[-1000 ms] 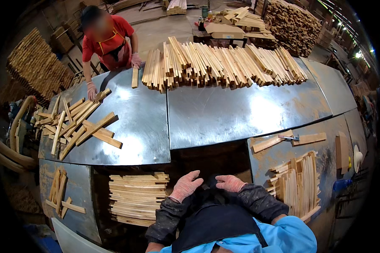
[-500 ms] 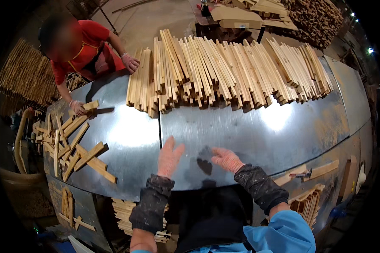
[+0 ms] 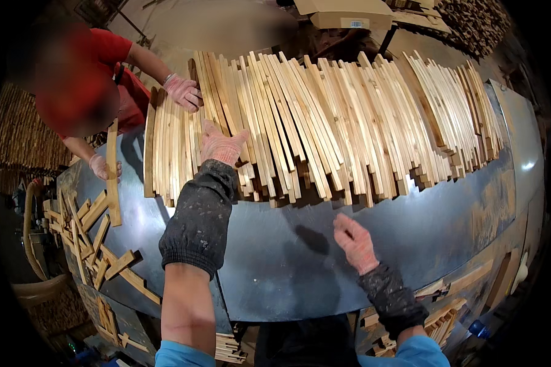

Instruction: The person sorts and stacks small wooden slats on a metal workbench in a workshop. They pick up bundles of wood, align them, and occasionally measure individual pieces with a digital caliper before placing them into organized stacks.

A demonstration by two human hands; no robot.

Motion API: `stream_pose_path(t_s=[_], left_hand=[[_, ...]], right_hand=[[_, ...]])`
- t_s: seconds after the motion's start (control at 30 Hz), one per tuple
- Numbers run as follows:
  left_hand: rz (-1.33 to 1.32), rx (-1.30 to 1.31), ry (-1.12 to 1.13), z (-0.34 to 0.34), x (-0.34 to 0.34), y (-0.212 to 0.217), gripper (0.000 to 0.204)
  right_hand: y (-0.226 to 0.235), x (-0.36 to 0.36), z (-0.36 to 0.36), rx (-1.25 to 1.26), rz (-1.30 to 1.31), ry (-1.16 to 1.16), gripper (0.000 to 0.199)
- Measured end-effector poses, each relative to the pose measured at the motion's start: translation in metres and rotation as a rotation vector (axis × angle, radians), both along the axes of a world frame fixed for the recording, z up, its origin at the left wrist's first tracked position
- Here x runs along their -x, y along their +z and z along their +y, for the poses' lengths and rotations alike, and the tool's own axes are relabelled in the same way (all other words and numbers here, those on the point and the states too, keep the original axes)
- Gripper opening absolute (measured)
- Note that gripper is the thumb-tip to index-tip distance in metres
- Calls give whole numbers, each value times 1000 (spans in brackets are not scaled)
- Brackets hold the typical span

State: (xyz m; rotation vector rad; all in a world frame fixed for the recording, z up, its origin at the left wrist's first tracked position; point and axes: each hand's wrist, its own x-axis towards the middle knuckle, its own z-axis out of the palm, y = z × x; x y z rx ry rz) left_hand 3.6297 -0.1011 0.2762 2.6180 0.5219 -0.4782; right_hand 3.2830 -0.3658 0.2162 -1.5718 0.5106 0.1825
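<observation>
- Wooden slats point(image 3: 324, 122) lie in a wide fanned pile along the far edge of the metal bench point(image 3: 349, 244), from its far left corner toward the right end.
- The left hand point(image 3: 222, 145), in a pink glove, rests flat with spread fingers on the slats in the left part of the pile, clasping nothing.
- The right hand point(image 3: 355, 243) hovers, fingers loose, above the bare bench near its front edge.
- Another person's gloved hand point(image 3: 182, 92) touches the pile's far left end.
</observation>
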Motion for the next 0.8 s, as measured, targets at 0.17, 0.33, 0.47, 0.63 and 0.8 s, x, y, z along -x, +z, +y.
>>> stream_pose_path(t_s=[0.17, 0.33, 0.47, 0.63, 0.8], left_hand=[[-44, -119, -7, 3, -24, -29, 119], [10, -195, 28, -18, -30, -4, 93], [-91, -185, -5, 6, -21, -19, 93], [-179, -27, -52, 23, 33, 10, 97], [-352, 241, -78, 53, 143, 26, 95]], right_hand=[[-2, 21, 17, -20, 111, 211, 46], [-4, 22, 44, -354, 235, 227, 54], [15, 8, 48, -298, 213, 369, 55], [19, 16, 46, -184, 138, 401, 56], [29, 27, 56, -273, 196, 382, 55]])
